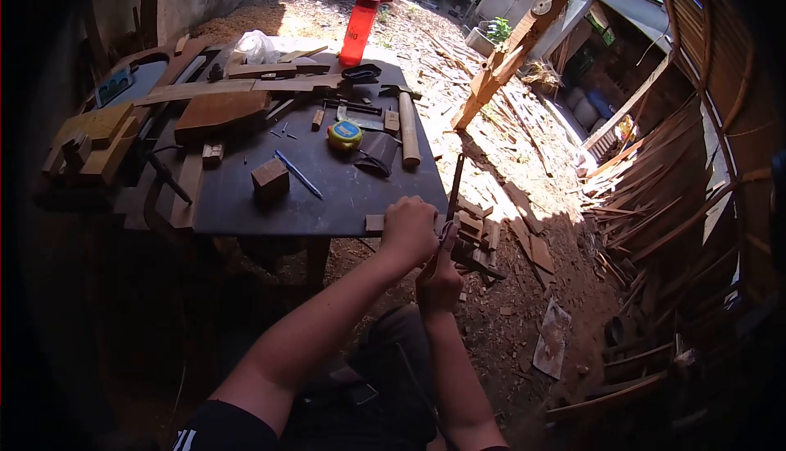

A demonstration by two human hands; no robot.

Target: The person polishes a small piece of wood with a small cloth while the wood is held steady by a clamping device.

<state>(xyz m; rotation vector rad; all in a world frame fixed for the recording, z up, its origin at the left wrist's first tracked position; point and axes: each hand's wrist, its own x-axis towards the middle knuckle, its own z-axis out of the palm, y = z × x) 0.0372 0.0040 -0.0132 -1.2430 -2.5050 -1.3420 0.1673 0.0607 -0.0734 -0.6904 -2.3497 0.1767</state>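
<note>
At the near right corner of the dark tabletop [327, 215], my left hand [409, 228] is closed over a small piece of wood [374, 222], whose end pokes out to the left. Just right of it and lower, my right hand [440, 281] is wrapped round a long, thin, dark tool [456, 185], its index finger stretched along it. The tool stands nearly upright beside the table edge, and its exact kind does not show. A wooden block [270, 179] and a blue pen [299, 175] lie to the left on the table.
A hammer [408, 130], yellow tape measure [345, 135], sandpaper piece [378, 154] and red bottle [359, 31] are on the table. Boards and a wooden plane-like block [221, 115] crowd its left side. Wood scraps [479, 234] lie right of the table, near a leaning post [508, 58].
</note>
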